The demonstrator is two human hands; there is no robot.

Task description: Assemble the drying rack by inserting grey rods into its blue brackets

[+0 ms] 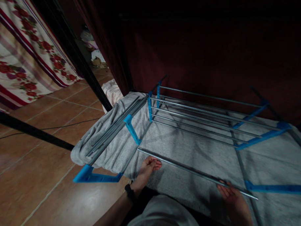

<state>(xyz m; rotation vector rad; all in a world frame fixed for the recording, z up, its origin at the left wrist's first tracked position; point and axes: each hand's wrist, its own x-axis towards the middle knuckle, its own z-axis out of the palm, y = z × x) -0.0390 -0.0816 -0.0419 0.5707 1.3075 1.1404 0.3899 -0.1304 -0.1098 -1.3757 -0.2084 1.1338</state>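
Note:
A long thin metal tube point(188, 169) lies across both of my hands, tilted slightly down to the right. My left hand point(148, 165) pinches it near its left end, thumb and fingers close together. Close to the other end, my right hand point(233, 195) has its fingers curled around the tube from below. In front of me is a shoe-rack-like frame of grey bars point(196, 127) and blue plastic brackets point(133, 129). Several bars span its far part. The near brackets have no bar between them.
Several loose tubes point(115, 128) rest on the folded grey blanket point(85, 150) at the left. The frame lies on a grey-covered surface point(188, 147). Black posts point(33, 128), a floral curtain point(31, 52) and tiled floor point(50, 162) are at left; a dark red panel point(204, 59) stands behind.

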